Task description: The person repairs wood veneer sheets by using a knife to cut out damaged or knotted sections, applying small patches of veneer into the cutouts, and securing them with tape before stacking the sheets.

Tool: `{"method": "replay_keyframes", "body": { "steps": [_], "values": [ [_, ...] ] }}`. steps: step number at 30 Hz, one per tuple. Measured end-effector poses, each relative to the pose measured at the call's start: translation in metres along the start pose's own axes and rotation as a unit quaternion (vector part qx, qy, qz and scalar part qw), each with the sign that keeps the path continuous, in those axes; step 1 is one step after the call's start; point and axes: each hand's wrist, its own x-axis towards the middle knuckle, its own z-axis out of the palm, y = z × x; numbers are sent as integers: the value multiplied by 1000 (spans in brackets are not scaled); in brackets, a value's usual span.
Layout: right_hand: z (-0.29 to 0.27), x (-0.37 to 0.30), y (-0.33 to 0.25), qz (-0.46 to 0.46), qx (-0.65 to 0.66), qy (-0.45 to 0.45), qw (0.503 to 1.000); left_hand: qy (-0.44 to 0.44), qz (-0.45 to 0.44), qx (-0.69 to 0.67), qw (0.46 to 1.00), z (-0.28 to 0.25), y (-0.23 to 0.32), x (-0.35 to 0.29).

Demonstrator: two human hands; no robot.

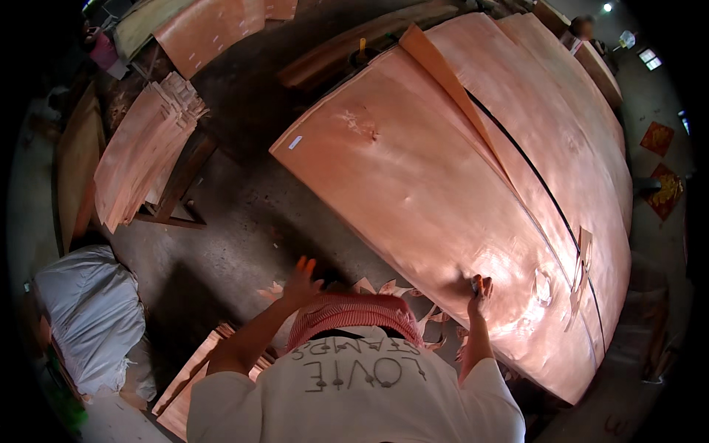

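Observed at front right: large reddish-tan veneer sheet [384,177], lying flat, with small white label [295,142] near far left corner. Holds right hand [482,286] over near edge of sheet, fingers curled; cannot tell whether pinching the small pale item at the fingers, or whether in contact with sheet. Extends left hand [299,287] to left of sheet, above floor [244,236], grip spread. Noted farther right: narrow veneer strips [580,277], lying across dark curved line. Noted at left: veneer stack [144,151], near white wrapped bundle [92,314].
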Motion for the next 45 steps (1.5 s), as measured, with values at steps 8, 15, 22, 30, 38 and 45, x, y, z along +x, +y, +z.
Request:
{"method": "replay_keyframes", "body": {
  "steps": [8,15,22,30,38,45],
  "values": [
    [41,93,-95,58,221,122,966,76,-96,-31,992,-22,-108,17],
    [13,162,-246,-117,110,21,987,106,-119,-81,984,-96,-88,89],
    [19,197,-338,-224,116,21,967,218,-178,-40,959,-177,-188,103],
    [-1,189,-425,-29,236,-52,970,427,-267,-37,863,-395,-367,167],
    [85,210,-424,128,153,59,978,431,-267,287,812,-571,-495,254],
    [67,214,-461,253,154,-19,955,378,-164,356,839,-605,-509,261]
  ]
}}
